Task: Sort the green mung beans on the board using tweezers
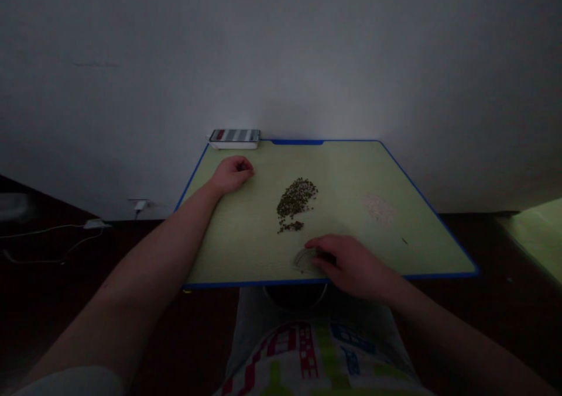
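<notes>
My right hand (349,264) grips a clear protractor (302,260) near the front edge of the pale green tabletop (338,162). Just beyond it lies a heap of small dark beans or seeds (294,203), with pale grains mixed in at its right side. A small strip of the dark ones sits apart at the near end. My left hand (232,174) rests on the left part of the table with its fingers curled in and nothing visible in them. Off to the right is a spread of pale grains (380,207).
A phone (235,135) lies on a white box (237,145) at the back left corner, near the wall. One thin dark sliver (404,241) lies at the right. Below the front edge shows the rim of a round container (295,310) at my lap. Cables (44,230) run at the left.
</notes>
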A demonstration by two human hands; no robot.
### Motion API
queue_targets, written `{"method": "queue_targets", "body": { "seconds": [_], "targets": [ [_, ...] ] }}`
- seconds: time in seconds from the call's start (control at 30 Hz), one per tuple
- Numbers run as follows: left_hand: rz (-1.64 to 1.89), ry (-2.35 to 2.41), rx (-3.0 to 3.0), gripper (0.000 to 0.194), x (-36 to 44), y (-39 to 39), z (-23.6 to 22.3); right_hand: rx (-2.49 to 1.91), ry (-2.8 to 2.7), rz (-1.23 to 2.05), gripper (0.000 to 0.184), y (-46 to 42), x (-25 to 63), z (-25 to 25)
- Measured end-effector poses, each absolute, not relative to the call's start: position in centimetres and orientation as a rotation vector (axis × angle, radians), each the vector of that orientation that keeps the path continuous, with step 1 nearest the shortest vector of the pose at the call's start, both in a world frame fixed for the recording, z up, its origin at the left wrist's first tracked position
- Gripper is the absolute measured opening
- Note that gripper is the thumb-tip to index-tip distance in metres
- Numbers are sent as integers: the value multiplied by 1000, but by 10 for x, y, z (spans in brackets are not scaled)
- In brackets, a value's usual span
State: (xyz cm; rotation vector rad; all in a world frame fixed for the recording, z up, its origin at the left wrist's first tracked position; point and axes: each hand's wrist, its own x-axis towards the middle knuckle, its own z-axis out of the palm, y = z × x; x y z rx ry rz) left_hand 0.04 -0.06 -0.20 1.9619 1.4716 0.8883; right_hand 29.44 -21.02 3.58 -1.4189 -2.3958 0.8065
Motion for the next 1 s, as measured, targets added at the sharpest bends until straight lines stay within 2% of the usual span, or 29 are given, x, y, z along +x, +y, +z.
{"method": "queue_targets", "body": {
  "seconds": [0.17, 0.3, 0.37, 0.5, 0.57, 1.0],
  "targets": [
    [868, 1476, 1924, 17, 1, -2, 0, -1362, -2378, 863, 32, -223, 296, 36],
    [876, 1476, 1925, 17, 2, -3, 2, -1300, -2308, 763, 26, -233, 297, 34],
    [874, 1472, 1929, 18, 2, -3, 2, -1234, -2285, 591, 25, -238, 293, 30],
    [885, 1469, 1938, 18, 1, -3, 0, -1015, -2438, 22, 30, -242, 273, 19],
    [892, 1468, 1935, 18, 2, -3, 0, -953, -2536, -136, 32, -240, 261, 15],
    [881, 1458, 1938, 18, 1, -1, -2, -1207, -2643, -182, 35, -227, 232, 12]
  ]
}}
